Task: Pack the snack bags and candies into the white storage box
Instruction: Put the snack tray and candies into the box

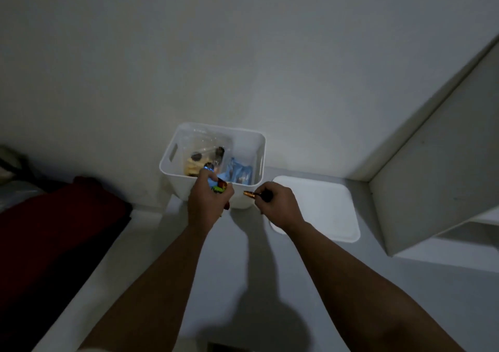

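Over the near rim of the white storage box (pixel 245 146), the left hand (pixel 206 203) clutched several wrapped candies (pixel 217 185); just right, the right hand (pixel 278 205) pinched an orange-wrapped candy (pixel 249 194)

A white bench (pixel 270 284) stands against a plain white wall (pixel 243 54). A dark red fabric item (pixel 54 230) lies beside the bench at left. A white shelf unit (pixel 445 176) stands at right, its panel angled across the view.
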Motion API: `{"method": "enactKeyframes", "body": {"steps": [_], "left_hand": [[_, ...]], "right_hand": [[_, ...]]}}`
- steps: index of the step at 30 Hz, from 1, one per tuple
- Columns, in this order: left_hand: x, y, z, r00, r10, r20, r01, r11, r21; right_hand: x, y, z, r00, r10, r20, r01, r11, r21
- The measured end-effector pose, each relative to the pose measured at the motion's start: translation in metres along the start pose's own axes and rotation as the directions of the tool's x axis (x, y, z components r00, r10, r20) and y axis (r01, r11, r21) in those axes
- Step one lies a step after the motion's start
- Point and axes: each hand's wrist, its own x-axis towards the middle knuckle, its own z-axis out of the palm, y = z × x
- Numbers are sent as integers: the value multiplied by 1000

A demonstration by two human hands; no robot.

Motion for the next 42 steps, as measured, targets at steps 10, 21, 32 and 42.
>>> {"method": "enactKeyframes", "body": {"steps": [10, 21, 32, 42], "left_hand": [[128, 39, -58, 986, -141, -91, 151, 983, 107], [197, -11, -60, 937, -347, 33, 342, 934, 105], [200, -3, -39, 924, -304, 234, 257, 943, 209], [145, 57, 57, 868, -168, 468, 48, 965, 258]], "right_hand": [[107, -126, -15, 1000, -17, 13, 14, 982, 190], [176, -139, 79, 916, 336, 218, -386, 885, 261], [167, -106, 46, 889, 454, 50, -434, 806, 401], [104, -21, -33, 848, 494, -189, -489, 869, 79]]}}
